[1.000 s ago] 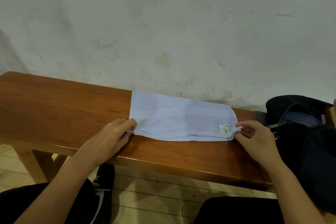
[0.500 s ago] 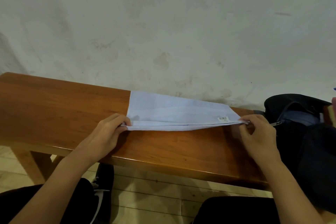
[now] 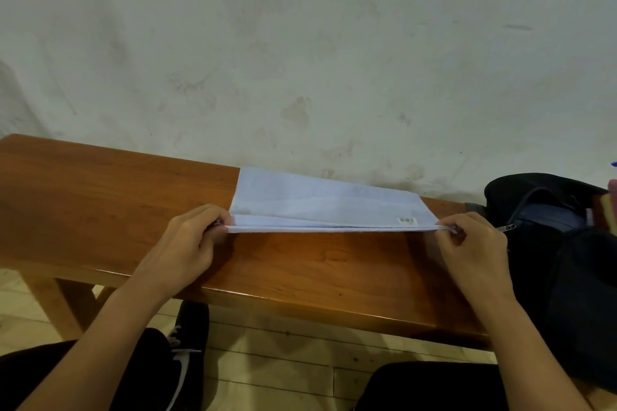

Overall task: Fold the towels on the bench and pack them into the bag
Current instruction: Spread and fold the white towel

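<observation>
left hand [image 3: 188, 242] and right hand [image 3: 474, 243] each pinch near-edge corner of pale blue folded towel [image 3: 320, 202], mid-frame on brown wooden bench [image 3: 100, 197]. edge lifted taut between grips (likely for next fold away). open black bag [image 3: 547, 210] at right, well placed for packing.

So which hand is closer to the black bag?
Right. The right hand pinches the towel corner right beside the black bag; the left hand grips the towel's far end.
</observation>
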The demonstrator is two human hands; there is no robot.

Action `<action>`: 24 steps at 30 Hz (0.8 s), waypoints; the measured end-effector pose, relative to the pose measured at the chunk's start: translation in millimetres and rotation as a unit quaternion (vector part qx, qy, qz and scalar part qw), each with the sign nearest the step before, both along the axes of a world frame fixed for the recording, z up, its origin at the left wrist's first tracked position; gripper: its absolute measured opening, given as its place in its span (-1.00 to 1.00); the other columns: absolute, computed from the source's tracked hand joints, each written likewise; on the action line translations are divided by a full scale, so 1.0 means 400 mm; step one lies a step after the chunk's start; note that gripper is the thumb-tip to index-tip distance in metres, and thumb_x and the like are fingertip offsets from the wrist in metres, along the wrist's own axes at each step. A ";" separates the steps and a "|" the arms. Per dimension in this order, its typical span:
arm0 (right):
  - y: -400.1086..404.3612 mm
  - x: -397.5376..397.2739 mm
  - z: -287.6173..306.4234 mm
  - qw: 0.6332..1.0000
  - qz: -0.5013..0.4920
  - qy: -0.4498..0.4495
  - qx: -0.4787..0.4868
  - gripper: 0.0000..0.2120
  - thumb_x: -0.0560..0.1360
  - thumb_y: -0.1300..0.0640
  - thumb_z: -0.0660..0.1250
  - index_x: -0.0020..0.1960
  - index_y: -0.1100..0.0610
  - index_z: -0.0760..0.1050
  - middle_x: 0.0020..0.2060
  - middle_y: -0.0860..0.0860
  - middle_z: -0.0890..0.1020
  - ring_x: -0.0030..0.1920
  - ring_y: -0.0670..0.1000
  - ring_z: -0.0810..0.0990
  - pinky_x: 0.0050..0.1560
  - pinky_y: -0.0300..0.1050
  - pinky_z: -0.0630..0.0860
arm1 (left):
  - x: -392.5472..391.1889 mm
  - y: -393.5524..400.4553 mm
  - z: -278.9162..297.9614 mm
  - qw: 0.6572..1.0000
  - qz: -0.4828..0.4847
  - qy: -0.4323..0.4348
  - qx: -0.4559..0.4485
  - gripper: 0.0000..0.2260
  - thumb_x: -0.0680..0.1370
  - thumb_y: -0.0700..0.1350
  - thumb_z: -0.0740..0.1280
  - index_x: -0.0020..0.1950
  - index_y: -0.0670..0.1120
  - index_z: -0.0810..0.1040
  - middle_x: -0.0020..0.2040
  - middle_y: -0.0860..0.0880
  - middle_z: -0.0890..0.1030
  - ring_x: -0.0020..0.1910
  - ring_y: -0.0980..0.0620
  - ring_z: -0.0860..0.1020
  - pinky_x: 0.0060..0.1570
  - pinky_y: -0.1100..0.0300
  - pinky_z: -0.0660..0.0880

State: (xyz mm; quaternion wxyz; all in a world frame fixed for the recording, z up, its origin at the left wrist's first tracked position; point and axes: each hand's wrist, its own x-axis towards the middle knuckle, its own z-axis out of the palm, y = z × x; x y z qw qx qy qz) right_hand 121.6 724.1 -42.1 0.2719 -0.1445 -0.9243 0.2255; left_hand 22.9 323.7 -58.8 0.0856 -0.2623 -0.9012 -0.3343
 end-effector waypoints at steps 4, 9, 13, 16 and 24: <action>0.008 0.003 -0.001 1.000 -0.004 -0.009 -0.002 -0.93 0.50 0.29 0.38 -0.10 0.18 0.63 -0.22 -0.03 0.54 -0.23 -0.11 0.50 -0.24 -0.29 0.42 | -0.001 -0.004 -0.005 1.000 -0.024 0.000 -0.008 -0.77 0.57 -0.31 0.32 0.00 0.04 0.52 0.00 0.12 0.54 -0.02 0.18 0.53 -0.16 0.37 0.44; 0.010 0.005 -0.001 1.000 0.000 -0.008 0.007 -0.86 0.48 0.28 0.39 -0.18 0.07 0.55 -0.24 -0.04 0.53 -0.20 -0.08 0.49 -0.21 -0.21 0.43 | -0.006 -0.005 -0.012 0.999 -0.032 0.003 -0.018 -0.79 0.57 -0.31 0.31 0.01 0.02 0.50 0.00 0.07 0.55 -0.06 0.12 0.55 -0.17 0.34 0.45; 0.005 0.006 0.003 1.000 0.000 -0.008 0.006 -0.81 0.49 0.28 0.39 -0.20 0.03 0.50 -0.23 -0.03 0.52 -0.17 -0.04 0.49 -0.19 -0.20 0.41 | -0.009 -0.005 -0.009 0.998 -0.049 0.038 -0.029 -0.76 0.53 -0.38 0.34 0.01 -0.03 0.52 -0.05 0.04 0.57 -0.16 0.13 0.56 -0.27 0.39 0.42; 0.002 0.005 0.004 1.000 0.007 -0.008 0.012 -0.82 0.49 0.28 0.38 -0.20 0.04 0.50 -0.23 -0.03 0.52 -0.15 -0.02 0.49 -0.20 -0.22 0.39 | -0.012 -0.007 -0.010 0.996 -0.052 0.052 -0.049 -0.72 0.49 -0.44 0.37 0.01 -0.06 0.53 -0.06 0.00 0.59 -0.19 0.15 0.55 -0.32 0.45 0.38; -0.003 0.009 0.012 0.999 0.039 0.023 0.016 -0.90 0.45 0.36 0.40 -0.15 0.18 0.60 -0.13 -0.04 0.59 -0.05 -0.08 0.50 -0.14 -0.38 0.38 | -0.014 -0.005 0.013 0.998 0.010 0.051 0.030 -0.66 0.55 -0.38 0.32 0.14 0.04 0.55 0.05 0.32 0.46 0.05 0.50 0.44 -0.02 0.61 0.37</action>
